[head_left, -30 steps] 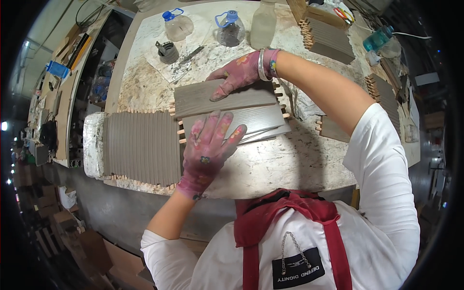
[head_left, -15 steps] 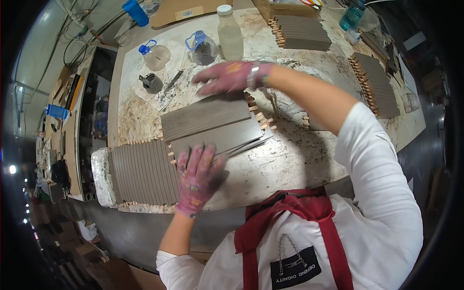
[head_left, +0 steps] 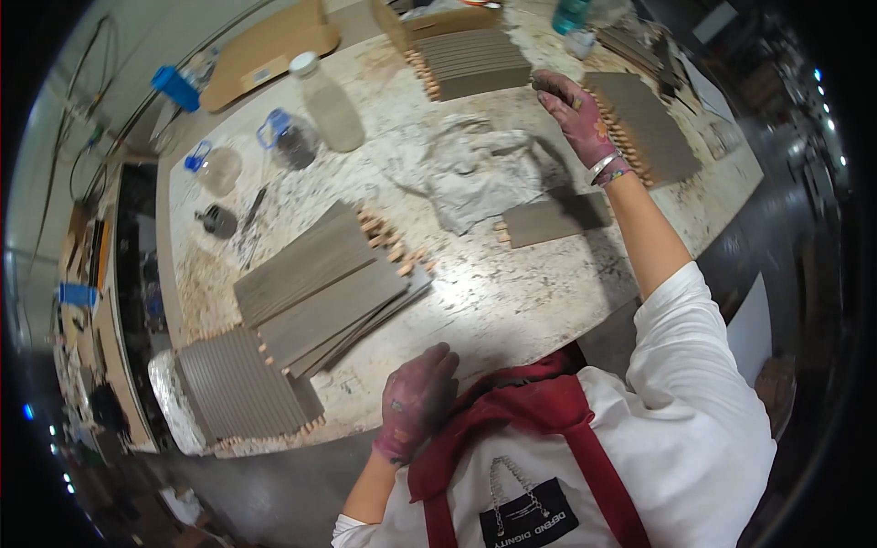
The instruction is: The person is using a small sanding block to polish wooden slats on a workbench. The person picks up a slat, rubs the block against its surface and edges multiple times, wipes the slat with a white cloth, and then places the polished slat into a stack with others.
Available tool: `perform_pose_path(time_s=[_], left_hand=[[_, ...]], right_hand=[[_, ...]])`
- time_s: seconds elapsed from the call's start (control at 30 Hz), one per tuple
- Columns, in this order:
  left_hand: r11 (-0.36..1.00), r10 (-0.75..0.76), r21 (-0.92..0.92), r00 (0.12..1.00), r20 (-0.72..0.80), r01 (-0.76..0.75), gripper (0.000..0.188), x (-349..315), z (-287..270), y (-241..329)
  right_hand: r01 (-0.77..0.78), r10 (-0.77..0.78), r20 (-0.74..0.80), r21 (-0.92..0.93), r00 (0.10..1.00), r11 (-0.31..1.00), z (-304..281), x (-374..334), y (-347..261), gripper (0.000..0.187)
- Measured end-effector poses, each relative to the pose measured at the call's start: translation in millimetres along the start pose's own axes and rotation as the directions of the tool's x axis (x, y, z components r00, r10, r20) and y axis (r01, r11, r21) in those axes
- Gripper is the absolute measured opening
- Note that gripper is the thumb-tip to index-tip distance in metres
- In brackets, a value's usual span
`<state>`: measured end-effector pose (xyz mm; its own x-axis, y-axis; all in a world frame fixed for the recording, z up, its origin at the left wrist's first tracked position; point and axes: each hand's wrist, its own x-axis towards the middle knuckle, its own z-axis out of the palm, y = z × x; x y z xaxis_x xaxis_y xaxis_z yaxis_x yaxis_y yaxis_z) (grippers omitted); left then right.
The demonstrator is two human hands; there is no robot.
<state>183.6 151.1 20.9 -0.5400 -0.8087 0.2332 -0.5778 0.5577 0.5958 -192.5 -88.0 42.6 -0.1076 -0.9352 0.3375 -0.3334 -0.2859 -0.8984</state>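
White short-sleeved shirt, red apron with a black patch, bracelets on the right wrist

— What's the worktop (head_left: 512,301) made of?
— Speckled stone, smooth, dusted with dry grey smears.
— And the ribbed slabs (head_left: 315,288)?
— Matt grey, clay-like, with pale wooden pegs (head_left: 388,242) at the edges.
— The rag (head_left: 480,173)?
— Crumpled cloth, grey-stained.
— That bottle (head_left: 326,102)?
— Cloudy plastic. The gloves on the left hand (head_left: 416,402) and right hand (head_left: 577,114) look stained and matt.

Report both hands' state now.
Left hand: loosely curled, empty, at the table's near edge.
Right hand: raised over the table, pinching something small and dark, unidentifiable.
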Motion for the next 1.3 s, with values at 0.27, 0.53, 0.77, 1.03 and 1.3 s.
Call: perform_pose_path(time_s=[0.27, 0.53, 0.77, 1.03, 1.3], left_hand=[[0.980, 0.024, 0.200, 0.999, -0.031, -0.017, 0.064, 134.7, 41.7, 17.1], [0.872, -0.143, 0.456, 0.984, -0.104, 0.175, 0.061, 242.5, 104.8, 13.0], [0.679, -0.671, -0.683, 0.604, -0.430, 0.268, 0.035, 294.8, 84.7, -52.5], [0.952, -0.291, -0.174, 0.572, -0.767, 0.251, 0.061, 342.1, 53.8, -70.8], [0.974, -0.146, -0.167, 0.989, 0.038, 0.150, 0.043, 240.4, 85.1, -13.1]], right_hand=[[-0.105, 0.206, 0.115, -0.569, 0.972, 0.815, -58.4, -34.0, 84.9, 0.034], [0.061, 0.200, 0.611, -0.379, 0.766, 0.923, -44.9, -74.5, -6.5, 0.029], [-0.152, 0.213, 0.197, -0.282, 0.957, 0.947, -103.3, -45.0, 68.4, 0.030], [0.199, 0.174, 0.508, -0.598, 0.844, 0.776, -46.9, -35.9, 71.7, 0.054], [-0.616, 0.517, 0.343, 0.322, 0.784, 0.719, -132.7, -79.3, 79.2, 0.072]])
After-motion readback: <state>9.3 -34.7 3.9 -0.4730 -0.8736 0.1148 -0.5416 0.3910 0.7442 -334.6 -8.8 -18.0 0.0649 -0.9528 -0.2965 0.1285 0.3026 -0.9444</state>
